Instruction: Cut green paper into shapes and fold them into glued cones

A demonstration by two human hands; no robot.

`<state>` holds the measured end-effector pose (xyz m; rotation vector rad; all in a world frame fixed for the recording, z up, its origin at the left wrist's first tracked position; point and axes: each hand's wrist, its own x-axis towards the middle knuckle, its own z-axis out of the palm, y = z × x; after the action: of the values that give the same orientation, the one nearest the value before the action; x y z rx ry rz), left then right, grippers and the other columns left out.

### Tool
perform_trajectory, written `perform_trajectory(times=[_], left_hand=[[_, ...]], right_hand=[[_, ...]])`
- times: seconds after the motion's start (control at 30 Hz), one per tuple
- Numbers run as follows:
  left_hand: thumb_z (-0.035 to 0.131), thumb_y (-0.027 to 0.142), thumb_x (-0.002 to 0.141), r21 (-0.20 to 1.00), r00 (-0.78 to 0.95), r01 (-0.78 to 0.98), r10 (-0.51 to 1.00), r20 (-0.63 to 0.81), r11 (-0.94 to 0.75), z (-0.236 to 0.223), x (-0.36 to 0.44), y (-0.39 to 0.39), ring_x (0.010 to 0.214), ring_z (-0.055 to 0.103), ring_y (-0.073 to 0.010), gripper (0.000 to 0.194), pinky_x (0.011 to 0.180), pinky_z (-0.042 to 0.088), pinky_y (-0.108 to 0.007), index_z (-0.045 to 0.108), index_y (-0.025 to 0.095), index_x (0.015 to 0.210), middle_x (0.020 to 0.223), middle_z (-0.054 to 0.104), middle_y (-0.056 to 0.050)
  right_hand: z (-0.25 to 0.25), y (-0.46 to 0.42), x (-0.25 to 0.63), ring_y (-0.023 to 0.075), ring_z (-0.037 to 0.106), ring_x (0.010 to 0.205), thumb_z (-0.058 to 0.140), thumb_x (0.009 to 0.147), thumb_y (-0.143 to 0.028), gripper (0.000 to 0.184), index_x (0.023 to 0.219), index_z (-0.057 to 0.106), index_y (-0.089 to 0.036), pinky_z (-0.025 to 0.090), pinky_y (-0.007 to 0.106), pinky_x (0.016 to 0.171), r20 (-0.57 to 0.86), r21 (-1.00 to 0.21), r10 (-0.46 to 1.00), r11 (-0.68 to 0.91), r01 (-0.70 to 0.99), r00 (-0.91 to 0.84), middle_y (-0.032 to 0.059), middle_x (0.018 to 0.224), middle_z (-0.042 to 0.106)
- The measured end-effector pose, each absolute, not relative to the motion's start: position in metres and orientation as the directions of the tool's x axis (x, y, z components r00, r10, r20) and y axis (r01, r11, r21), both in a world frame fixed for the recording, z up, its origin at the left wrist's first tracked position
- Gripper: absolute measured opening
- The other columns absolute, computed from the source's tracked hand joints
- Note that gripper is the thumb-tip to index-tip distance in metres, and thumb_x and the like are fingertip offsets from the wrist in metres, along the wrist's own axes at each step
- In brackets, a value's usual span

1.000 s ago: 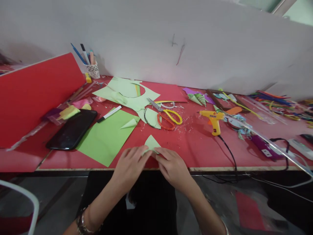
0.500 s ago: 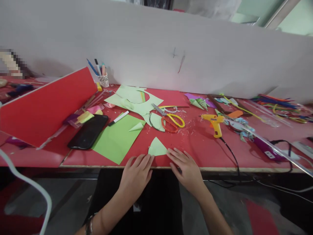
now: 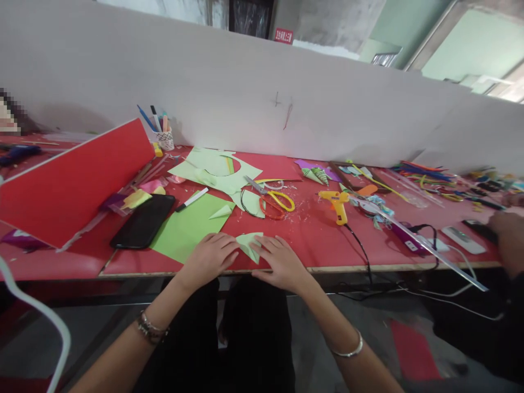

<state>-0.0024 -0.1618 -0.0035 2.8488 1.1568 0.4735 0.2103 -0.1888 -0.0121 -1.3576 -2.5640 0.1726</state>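
Observation:
A small pale green paper piece (image 3: 249, 245), wedge-shaped with a point toward me, is between my hands near the table's front edge. My left hand (image 3: 212, 254) grips its left side, fingers close together. On the other side, my right hand (image 3: 280, 261) has its fingers over the paper's right edge, thumb lower down. The fingers hide part of the paper. Just beyond lie scissors (image 3: 278, 201) with yellow and red handles, on a pale green offcut (image 3: 252, 204). A small paper cone (image 3: 221, 212) rests on a bright green sheet (image 3: 184, 232) to the left.
A black phone (image 3: 144, 222), a marker (image 3: 192, 200) and a leaning red board (image 3: 77, 185) are at left. To the right stand a yellow glue gun (image 3: 337, 205) with its cord and a purple power strip (image 3: 405, 237). Another person's hand (image 3: 510, 240) is at far right.
The paper piece has been turned and drawn between my hands, which have come closer together. The view has shifted right, bringing another person's hand in at the right edge.

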Motion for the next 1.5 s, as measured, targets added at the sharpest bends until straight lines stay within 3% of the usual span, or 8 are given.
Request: perform_trajectory(times=[0.07, 0.13, 0.23, 0.37, 0.53, 0.8, 1.1, 1.5], left_hand=[[0.043, 0.028, 0.084, 0.163, 0.628, 0.716, 0.728, 0.276, -0.679, -0.009, 0.007, -0.170, 0.098, 0.052, -0.0203, 0.028, 0.084, 0.039, -0.035, 0.055, 0.019, 0.108, 0.107, 0.058, -0.007], [0.050, 0.035, 0.080, 0.197, 0.569, 0.756, 0.775, 0.275, -0.625, -0.014, 0.017, -0.176, 0.100, 0.050, -0.0228, 0.039, 0.084, 0.040, -0.037, 0.050, 0.017, 0.114, 0.110, 0.056, -0.009], [0.053, 0.036, 0.078, 0.232, 0.556, 0.760, 0.792, 0.251, -0.607, -0.019, 0.024, -0.177, 0.106, 0.047, -0.0239, 0.043, 0.088, 0.039, -0.039, 0.048, 0.017, 0.116, 0.115, 0.053, -0.009], [0.053, 0.033, 0.079, 0.317, 0.610, 0.693, 0.761, 0.220, -0.647, -0.018, 0.018, -0.164, 0.105, 0.047, -0.0209, 0.034, 0.088, 0.039, -0.036, 0.051, 0.019, 0.110, 0.114, 0.054, -0.005], [0.057, 0.034, 0.077, 0.437, 0.680, 0.575, 0.701, 0.215, -0.691, -0.016, 0.011, -0.155, 0.102, 0.047, -0.0196, 0.038, 0.088, 0.039, -0.034, 0.051, 0.020, 0.111, 0.110, 0.055, -0.005], [0.060, 0.029, 0.075, 0.591, 0.694, 0.480, 0.693, 0.197, -0.648, -0.023, 0.003, -0.151, 0.098, 0.049, -0.0177, 0.032, 0.086, 0.041, -0.030, 0.055, 0.020, 0.105, 0.106, 0.055, -0.005], [0.057, 0.027, 0.077, 0.621, 0.702, 0.524, 0.708, 0.072, -0.583, -0.013, -0.004, -0.148, 0.083, 0.053, -0.0130, 0.025, 0.075, 0.043, -0.024, 0.058, 0.020, 0.101, 0.098, 0.051, -0.004], [0.051, 0.024, 0.082, 0.584, 0.608, 0.629, 0.793, 0.042, -0.513, -0.015, 0.008, -0.159, 0.075, 0.056, -0.0123, 0.015, 0.067, 0.044, -0.022, 0.061, 0.017, 0.090, 0.087, 0.057, -0.003]], right_hand=[[-0.018, -0.196, 0.197, 0.0291, 0.043, 0.108, 0.055, 0.067, -0.059, 0.075, 0.129, 0.038, -0.019, 0.035, 0.045, 0.091, 0.187, -0.169, 0.869, 0.488, 0.856, -0.458, 0.0135, 0.124, 0.047], [-0.025, -0.202, 0.186, 0.0293, 0.046, 0.100, 0.059, 0.066, -0.052, 0.078, 0.129, 0.037, -0.012, 0.037, 0.045, 0.088, 0.225, -0.154, 0.896, 0.421, 0.894, -0.383, 0.0163, 0.114, 0.052], [-0.031, -0.205, 0.182, 0.0298, 0.044, 0.105, 0.058, 0.069, -0.045, 0.071, 0.128, 0.038, -0.012, 0.036, 0.044, 0.089, 0.251, -0.171, 0.912, 0.371, 0.913, -0.323, 0.0168, 0.118, 0.049], [-0.032, -0.202, 0.197, 0.0274, 0.030, 0.122, 0.055, 0.073, -0.039, 0.064, 0.130, 0.036, -0.016, 0.027, 0.043, 0.099, 0.229, -0.133, 0.871, 0.470, 0.873, -0.434, 0.0120, 0.136, 0.035], [-0.033, -0.208, 0.202, 0.0239, 0.044, 0.104, 0.054, 0.077, -0.034, 0.048, 0.123, 0.045, -0.022, 0.033, 0.041, 0.092, 0.219, -0.118, 0.845, 0.519, 0.846, -0.488, 0.0075, 0.124, 0.049], [-0.027, -0.189, 0.209, 0.0153, 0.049, 0.081, 0.052, 0.082, -0.028, 0.020, 0.098, 0.062, -0.022, 0.041, 0.028, 0.072, 0.249, -0.470, 0.812, 0.578, 0.668, -0.527, 0.0049, 0.089, 0.057], [-0.020, -0.181, 0.202, 0.0137, 0.051, 0.075, 0.049, 0.083, -0.025, 0.015, 0.074, 0.059, -0.019, 0.039, 0.027, 0.070, 0.242, -0.643, 0.893, 0.441, 0.626, -0.379, 0.0031, 0.078, 0.057], [-0.024, -0.171, 0.205, 0.0119, 0.044, 0.065, 0.049, 0.082, -0.027, 0.018, 0.067, 0.051, -0.017, 0.035, 0.024, 0.060, 0.201, -0.608, 0.925, 0.375, 0.700, -0.321, 0.0020, 0.071, 0.049]])
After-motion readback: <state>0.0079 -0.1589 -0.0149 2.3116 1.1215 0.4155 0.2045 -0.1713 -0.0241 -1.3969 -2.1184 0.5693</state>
